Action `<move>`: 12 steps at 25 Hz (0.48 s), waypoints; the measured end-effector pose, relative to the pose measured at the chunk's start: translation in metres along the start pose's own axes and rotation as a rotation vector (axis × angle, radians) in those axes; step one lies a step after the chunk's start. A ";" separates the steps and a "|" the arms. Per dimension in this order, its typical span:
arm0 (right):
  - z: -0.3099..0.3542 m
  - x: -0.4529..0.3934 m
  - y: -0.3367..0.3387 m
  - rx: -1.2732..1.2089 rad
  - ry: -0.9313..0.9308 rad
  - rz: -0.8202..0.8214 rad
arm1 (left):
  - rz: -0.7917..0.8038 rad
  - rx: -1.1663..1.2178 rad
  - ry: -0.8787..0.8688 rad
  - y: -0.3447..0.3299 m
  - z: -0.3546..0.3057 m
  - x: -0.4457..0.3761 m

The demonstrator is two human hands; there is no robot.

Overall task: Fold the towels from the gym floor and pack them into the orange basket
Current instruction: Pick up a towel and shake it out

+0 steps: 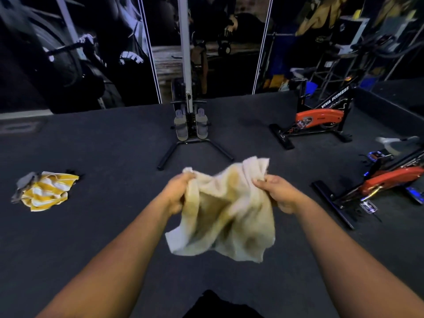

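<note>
floor point(103, 145): dark mat | wall point(68, 53): gym murals | rowing machine point(191, 120) centre | exercise bikes point(321, 118) right

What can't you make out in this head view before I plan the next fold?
- Orange basket: nowhere in the head view.
- Cream terry towel, gripped by left hand and right hand: motion-blurred and bunched, so its corners and edges cannot be told apart.
- Grey cloth on the yellow-and-white striped towel: too crumpled to tell whether it is a towel.
- Nearer orange exercise bike: cut off by the right edge.

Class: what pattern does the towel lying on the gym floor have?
Yellow and white stripes on the floor towel, seen in the head view.
</note>
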State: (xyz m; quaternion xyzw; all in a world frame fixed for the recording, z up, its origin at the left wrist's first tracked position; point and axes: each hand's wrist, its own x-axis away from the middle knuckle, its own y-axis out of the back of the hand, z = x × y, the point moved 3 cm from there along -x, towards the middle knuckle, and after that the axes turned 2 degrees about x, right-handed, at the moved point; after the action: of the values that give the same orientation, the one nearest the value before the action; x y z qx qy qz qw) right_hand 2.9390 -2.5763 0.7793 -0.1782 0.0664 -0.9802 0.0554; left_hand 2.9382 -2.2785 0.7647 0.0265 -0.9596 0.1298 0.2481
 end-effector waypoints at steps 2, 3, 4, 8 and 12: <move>-0.010 -0.002 0.012 -0.061 -0.050 -0.099 | -0.093 0.310 -0.119 0.013 -0.023 -0.006; -0.007 -0.002 0.017 -0.199 -0.041 -0.127 | -0.106 0.388 -0.152 0.019 -0.032 -0.007; 0.000 0.000 0.019 -0.312 -0.024 -0.113 | -0.092 0.362 -0.138 0.023 -0.034 -0.008; 0.006 -0.003 0.020 -0.207 0.008 -0.006 | 0.229 -0.164 0.179 -0.007 0.010 0.006; 0.010 -0.005 0.049 0.449 -0.058 -0.207 | -0.020 -0.306 -0.103 0.005 -0.016 -0.011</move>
State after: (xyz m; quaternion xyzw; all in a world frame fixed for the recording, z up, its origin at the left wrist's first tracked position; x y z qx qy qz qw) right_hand 2.9510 -2.6253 0.7795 -0.1952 -0.1732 -0.9653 -0.0051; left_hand 2.9548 -2.2693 0.7713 0.0043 -0.9793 -0.0218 0.2011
